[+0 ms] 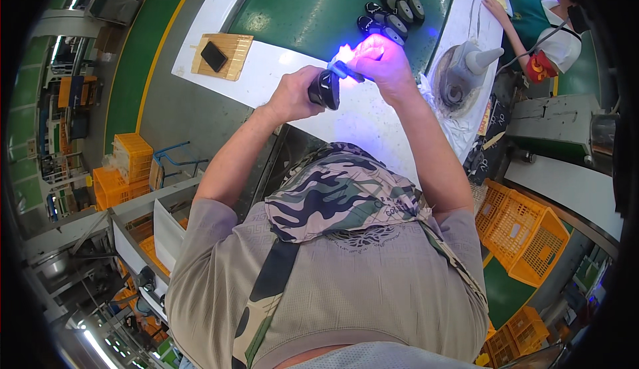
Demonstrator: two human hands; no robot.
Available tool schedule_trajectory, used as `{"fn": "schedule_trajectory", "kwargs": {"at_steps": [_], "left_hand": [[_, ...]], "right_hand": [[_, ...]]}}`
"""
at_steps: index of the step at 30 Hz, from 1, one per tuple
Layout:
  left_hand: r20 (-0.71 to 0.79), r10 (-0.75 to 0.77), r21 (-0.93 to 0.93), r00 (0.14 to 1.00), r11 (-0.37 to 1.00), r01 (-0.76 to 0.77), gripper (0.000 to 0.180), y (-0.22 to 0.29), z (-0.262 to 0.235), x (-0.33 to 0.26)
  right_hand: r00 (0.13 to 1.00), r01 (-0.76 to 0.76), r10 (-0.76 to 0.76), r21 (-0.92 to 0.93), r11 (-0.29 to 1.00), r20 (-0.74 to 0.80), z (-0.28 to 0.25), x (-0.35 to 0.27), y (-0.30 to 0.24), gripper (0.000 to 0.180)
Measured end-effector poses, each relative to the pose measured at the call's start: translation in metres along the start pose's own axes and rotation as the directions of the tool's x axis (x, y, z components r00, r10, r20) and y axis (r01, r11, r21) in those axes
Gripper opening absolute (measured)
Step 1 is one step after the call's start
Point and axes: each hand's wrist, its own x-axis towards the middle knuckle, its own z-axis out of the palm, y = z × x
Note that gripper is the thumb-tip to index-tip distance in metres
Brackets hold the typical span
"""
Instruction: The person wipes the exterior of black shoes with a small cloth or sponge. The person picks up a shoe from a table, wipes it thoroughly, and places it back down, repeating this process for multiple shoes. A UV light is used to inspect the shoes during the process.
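My left hand (294, 94) is closed round a shiny black shoe (325, 90), held above the white table edge. Just to the right, my right hand (385, 64) pinches a small blue tool (341, 69) against or very close to the top of the shoe. A bright blue-violet glow surrounds the fingertips and spills onto the table. The glare hides the tool's exact kind and whether it touches the shoe.
Several black shoes with grey soles (393, 10) lie on the green belt (299, 9). A dark phone (213, 56) rests on a bamboo mat (237, 48) at left. At right stand a white squeeze bottle (484, 58) in a tub and a co-worker (542, 29) writing. Orange crates (522, 230) flank me.
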Motion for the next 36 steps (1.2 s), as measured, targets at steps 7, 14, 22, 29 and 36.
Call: {"fn": "schedule_trajectory", "kwargs": {"at_steps": [7, 14, 22, 29, 36], "left_hand": [[0.354, -0.089, -0.343, 0.931, 0.914, 0.218, 0.066, 0.001, -0.006, -0.002], [0.476, -0.16, -0.635, 0.865, 0.618, 0.464, 0.079, -0.005, -0.003, -0.014], [0.424, -0.295, -0.831, 0.856, 0.247, 0.498, 0.059, -0.015, 0.017, -0.037], [0.336, -0.46, -0.932, 0.822, -0.037, 0.361, 0.051, -0.022, 0.04, -0.064], [0.237, -0.602, -0.966, 0.762, -0.229, 0.119, 0.045, -0.027, 0.05, -0.091]], "right_hand": [[0.965, 0.262, -0.261, -0.171, 0.95, 0.027, -0.012, 0.009, 0.008, 0.017], [0.962, 0.274, -0.265, -0.185, 0.944, 0.071, -0.011, 0.004, 0.027, 0.021], [0.971, 0.203, -0.163, -0.24, 0.949, 0.177, -0.001, -0.012, 0.049, 0.019], [0.955, 0.064, 0.005, -0.223, 0.973, 0.295, 0.007, -0.037, 0.064, 0.017], [0.94, -0.013, 0.097, -0.251, 0.968, 0.328, -0.004, -0.034, 0.077, 0.018]]}}
